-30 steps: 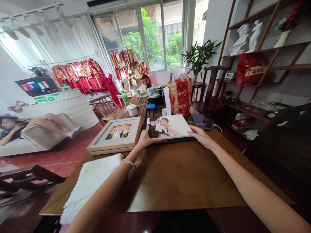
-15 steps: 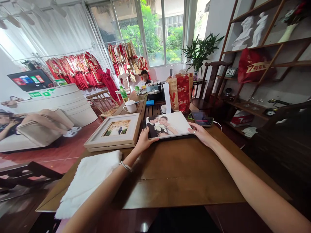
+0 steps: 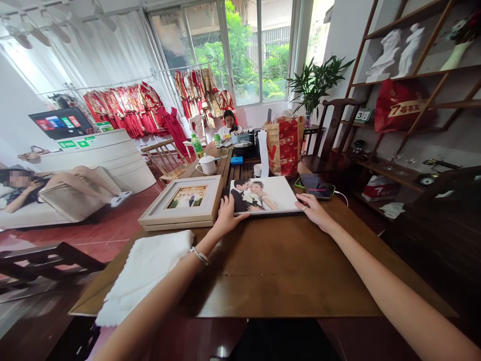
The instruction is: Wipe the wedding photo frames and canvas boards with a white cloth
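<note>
A photo album with a wedding picture on its cover lies flat on the wooden table. My left hand grips its near left corner, thumb on the cover. My right hand holds its near right corner, fingers curled against the edge. To the left of the album a framed photo rests on top of another frame. A folded white cloth lies near my left forearm.
A phone on a cable lies just right of the album. Behind stand a red paper bag, a white teapot, a pot and bottles. One person sits at the far end; another lies on a sofa at left. Shelves line the right wall.
Both hands keep their hold on the album's near corners. The view has shifted slightly; the album has barely moved on the table.
</note>
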Available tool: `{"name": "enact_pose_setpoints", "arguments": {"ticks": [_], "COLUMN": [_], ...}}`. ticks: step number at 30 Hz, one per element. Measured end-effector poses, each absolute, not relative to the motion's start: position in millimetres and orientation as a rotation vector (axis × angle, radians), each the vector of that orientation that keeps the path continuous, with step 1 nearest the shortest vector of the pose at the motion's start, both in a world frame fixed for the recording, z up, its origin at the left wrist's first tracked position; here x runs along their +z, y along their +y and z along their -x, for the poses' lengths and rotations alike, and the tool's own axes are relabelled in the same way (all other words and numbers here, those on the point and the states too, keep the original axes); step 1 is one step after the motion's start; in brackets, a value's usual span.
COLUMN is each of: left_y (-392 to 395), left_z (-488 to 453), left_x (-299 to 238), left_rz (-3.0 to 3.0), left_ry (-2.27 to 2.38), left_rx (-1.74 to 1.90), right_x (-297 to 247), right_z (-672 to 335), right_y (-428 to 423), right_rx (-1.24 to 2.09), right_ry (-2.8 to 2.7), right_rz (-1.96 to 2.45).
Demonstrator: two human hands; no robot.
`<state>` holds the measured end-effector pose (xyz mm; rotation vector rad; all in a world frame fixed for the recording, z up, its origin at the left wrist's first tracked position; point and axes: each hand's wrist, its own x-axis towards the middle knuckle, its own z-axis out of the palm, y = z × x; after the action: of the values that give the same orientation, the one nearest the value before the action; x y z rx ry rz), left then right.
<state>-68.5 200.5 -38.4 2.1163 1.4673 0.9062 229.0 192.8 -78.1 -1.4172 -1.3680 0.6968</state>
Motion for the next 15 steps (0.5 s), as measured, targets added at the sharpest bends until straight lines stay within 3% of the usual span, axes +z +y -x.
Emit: {"name": "enact_pose_setpoints", "arguments": {"ticks": [8, 15], "left_y": [171.0, 196.1], "left_z": [97.9, 238.9], "left_x": [15.2, 53.5], "left_rz": [-2.316, -1.923], "left_ry": [1.559, 2.343], "left_rx": [0.850, 0.688], "right_x": [-71.1, -54.6], "right_z": [-227.8, -214.0], "right_y": [183.4, 167.1], "right_rx": [0.142, -0.087], "right_ry": [-1.427, -1.500], "right_rz": [1.388, 1.276]}}
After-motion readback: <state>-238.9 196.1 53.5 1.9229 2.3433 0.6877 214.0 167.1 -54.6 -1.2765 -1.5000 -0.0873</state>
